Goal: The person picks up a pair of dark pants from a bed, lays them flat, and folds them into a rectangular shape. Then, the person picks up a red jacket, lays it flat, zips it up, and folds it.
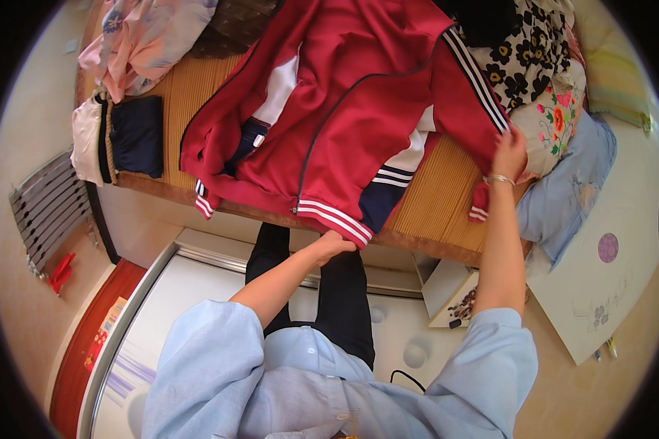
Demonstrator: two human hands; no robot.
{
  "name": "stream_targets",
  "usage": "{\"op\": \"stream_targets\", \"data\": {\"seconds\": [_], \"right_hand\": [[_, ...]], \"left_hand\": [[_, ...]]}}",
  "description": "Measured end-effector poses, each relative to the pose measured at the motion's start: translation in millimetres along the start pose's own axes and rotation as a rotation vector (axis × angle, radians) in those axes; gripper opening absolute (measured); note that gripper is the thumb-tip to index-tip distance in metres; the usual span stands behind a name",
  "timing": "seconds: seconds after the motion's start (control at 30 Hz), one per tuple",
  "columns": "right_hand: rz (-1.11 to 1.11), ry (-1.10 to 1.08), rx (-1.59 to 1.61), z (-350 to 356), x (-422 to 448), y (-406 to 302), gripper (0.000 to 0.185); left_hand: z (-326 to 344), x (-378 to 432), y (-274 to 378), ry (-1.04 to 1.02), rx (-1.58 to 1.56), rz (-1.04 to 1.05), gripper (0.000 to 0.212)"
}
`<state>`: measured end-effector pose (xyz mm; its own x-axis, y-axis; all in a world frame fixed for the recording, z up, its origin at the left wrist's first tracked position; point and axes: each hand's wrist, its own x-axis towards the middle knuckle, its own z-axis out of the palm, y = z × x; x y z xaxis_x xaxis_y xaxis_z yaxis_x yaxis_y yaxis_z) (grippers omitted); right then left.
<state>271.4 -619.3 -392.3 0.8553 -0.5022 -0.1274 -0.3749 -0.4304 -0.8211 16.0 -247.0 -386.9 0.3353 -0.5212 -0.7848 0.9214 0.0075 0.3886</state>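
A red zip-up track jacket [351, 126] with white and navy panels lies spread, its front unzipped, on a ribbed tan mat [428, 203]. At the striped bottom hem, my left hand [334, 247] grips the jacket's corner between thumb and fingers, just past the mat's front edge. My right hand [509, 153], with a bracelet at the wrist, holds the jacket's sleeve at the right, beside its black and white stripes. The sleeve's striped cuff hangs below that hand, near the mat's edge. The other cuff pokes out at the jacket's lower left.
Folded clothes [137, 136] stand at the mat's left end, below a pink floral garment [148, 49]. On the right lie a black-and-white flowered cloth [532, 49], an embroidered white cloth [549, 120] and a light blue garment [568, 186]. An open drawer [453, 296] holds small items below.
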Motion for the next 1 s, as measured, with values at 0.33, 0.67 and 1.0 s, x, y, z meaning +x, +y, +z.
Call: {"op": "stream_targets", "data": {"seconds": [0.33, 0.67, 1.0], "right_hand": [[-0.375, -0.248, -0.507, 160, 61, -120, 0.040], [0.089, -0.532, 0.709, 169, 80, -186, 0.018], [0.145, -0.528, -0.198, 98, -3, -45, 0.028]], "left_hand": [[13, 17, 2, 0.244, -0.735, 0.027, 0.042], [8, -1, -16, 0.861, 0.091, 0.487, 0.026], [14, 6, 8, 0.444, -0.936, 0.105, 0.020]]}}
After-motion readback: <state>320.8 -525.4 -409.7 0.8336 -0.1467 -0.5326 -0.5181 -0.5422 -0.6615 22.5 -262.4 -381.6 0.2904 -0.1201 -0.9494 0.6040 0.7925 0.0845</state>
